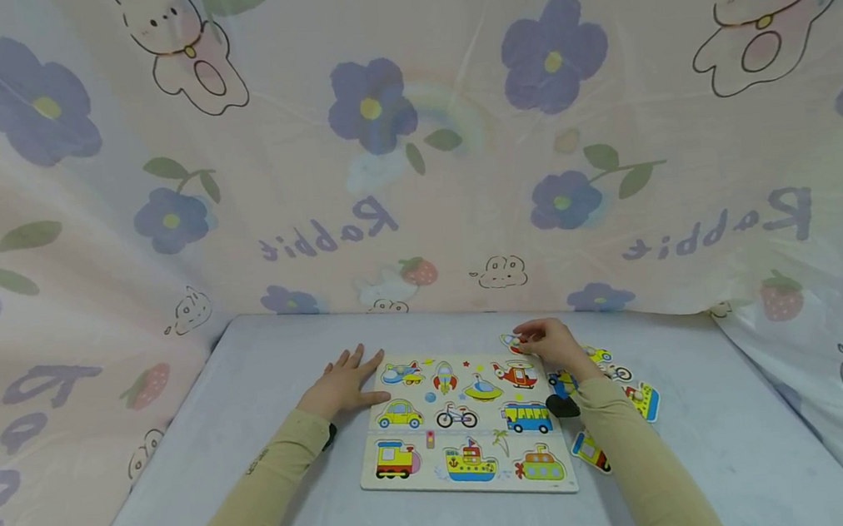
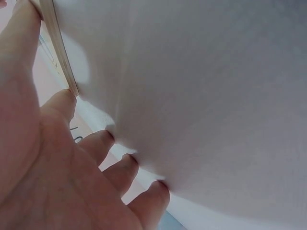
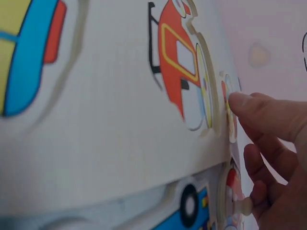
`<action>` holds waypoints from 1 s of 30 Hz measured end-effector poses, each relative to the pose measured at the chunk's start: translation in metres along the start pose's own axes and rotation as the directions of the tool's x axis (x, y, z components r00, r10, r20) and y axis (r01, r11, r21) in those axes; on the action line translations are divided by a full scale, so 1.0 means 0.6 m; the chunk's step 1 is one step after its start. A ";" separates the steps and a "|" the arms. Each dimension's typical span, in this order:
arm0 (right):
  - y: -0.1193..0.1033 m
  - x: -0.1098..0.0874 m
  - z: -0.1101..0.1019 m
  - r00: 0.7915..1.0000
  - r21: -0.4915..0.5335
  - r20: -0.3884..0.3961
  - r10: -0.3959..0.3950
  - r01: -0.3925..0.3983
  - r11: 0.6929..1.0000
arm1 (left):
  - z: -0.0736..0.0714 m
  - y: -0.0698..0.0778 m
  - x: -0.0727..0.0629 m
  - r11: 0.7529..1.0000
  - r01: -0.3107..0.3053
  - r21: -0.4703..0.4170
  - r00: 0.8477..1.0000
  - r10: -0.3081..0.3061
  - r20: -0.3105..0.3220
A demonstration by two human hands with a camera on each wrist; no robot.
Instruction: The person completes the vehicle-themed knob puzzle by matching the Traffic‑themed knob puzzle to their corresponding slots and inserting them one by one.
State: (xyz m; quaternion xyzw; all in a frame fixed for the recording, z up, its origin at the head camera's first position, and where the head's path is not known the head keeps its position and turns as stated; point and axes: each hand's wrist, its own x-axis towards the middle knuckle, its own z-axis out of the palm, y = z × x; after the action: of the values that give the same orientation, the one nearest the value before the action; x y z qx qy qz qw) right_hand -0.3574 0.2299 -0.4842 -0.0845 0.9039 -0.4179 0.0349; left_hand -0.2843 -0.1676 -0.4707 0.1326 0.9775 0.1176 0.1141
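Note:
A wooden puzzle board printed with vehicles lies flat on the table. My left hand is spread at its upper left corner; thumb and index finger touch the board's edge, and the other fingertips rest on the table. At the upper right corner, my right hand pinches a small colourful puzzle piece between thumb and fingers. In the right wrist view this piece sits edge-on beside the board's helicopter picture, so its design is hard to tell. Another piece with a wooden knob is by the lower fingers.
Several loose pieces lie right of the board, partly under my right forearm: a ship piece, a train piece, a bicycle or motorbike piece and a yellow piece. A printed curtain hangs behind and at both sides.

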 end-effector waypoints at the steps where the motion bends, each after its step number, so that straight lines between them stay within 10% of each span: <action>1: 0.001 0.001 0.001 1.000 0.000 0.002 0.011 -0.011 1.000 | 0.000 0.000 0.000 1.000 0.000 -0.002 1.000 0.000 0.001; 30: -0.006 0.003 0.006 1.000 -0.041 0.005 0.021 -0.020 0.999 | -0.005 0.005 -0.002 1.000 0.008 -0.008 1.000 -0.008 0.003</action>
State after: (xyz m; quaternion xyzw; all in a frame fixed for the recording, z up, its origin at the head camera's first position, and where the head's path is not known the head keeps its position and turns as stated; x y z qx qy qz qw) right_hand -0.3582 0.2244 -0.4838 -0.0771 0.9130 -0.3985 0.0399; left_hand -0.2831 -0.1658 -0.4669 0.1284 0.9774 0.1208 0.1165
